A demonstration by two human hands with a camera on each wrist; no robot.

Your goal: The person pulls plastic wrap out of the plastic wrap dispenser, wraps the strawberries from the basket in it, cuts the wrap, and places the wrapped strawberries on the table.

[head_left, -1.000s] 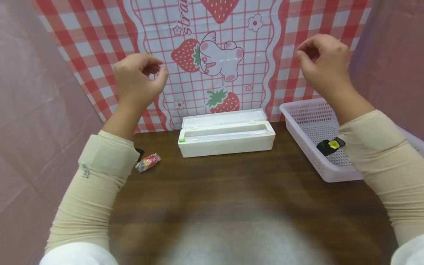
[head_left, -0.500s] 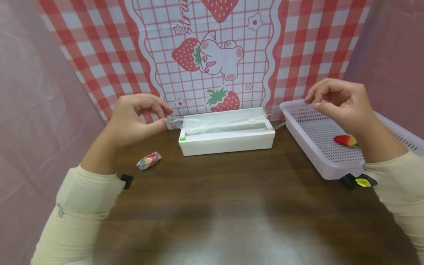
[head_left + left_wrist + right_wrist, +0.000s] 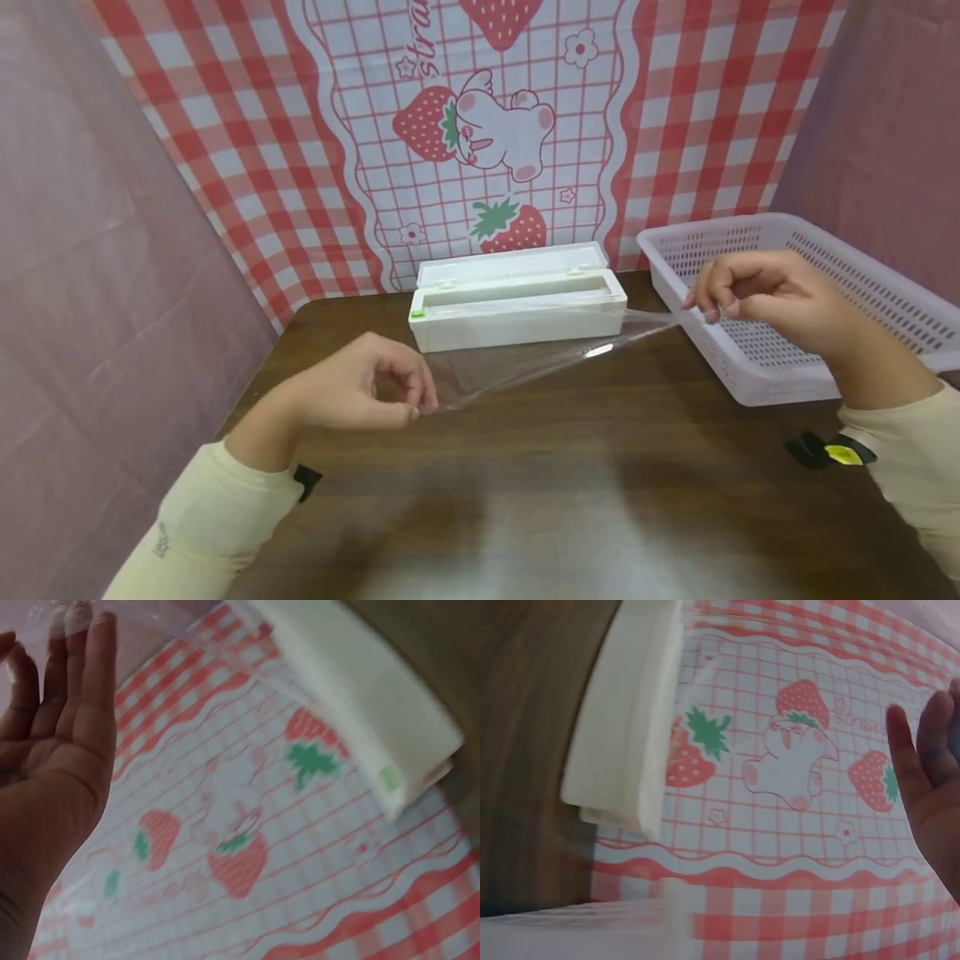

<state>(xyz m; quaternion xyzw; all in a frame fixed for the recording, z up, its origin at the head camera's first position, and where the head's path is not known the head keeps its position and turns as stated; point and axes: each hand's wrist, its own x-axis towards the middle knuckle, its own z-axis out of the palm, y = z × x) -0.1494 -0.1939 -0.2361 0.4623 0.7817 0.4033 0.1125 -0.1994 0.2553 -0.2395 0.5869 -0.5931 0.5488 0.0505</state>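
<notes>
A clear sheet of plastic wrap stretches between both hands in the head view, in front of a white dispenser box with its lid tipped back. Near the box's left front, my left hand pinches one corner of the film between thumb and fingertips. At the near-left rim of the basket, my right hand pinches the other corner. The left wrist view has the left hand with film across its fingertips. In the right wrist view the right hand is partly cut off.
To the right stands a lilac perforated basket, partly covered by the right hand. A strawberry-printed checked cloth hangs behind the brown table. Pink curtains flank both sides.
Both hands come down from high over the box toward the table, drawing the film forward. The left hand now covers where the wrapped candy lay; the red-yellow thing in the basket is hidden.
</notes>
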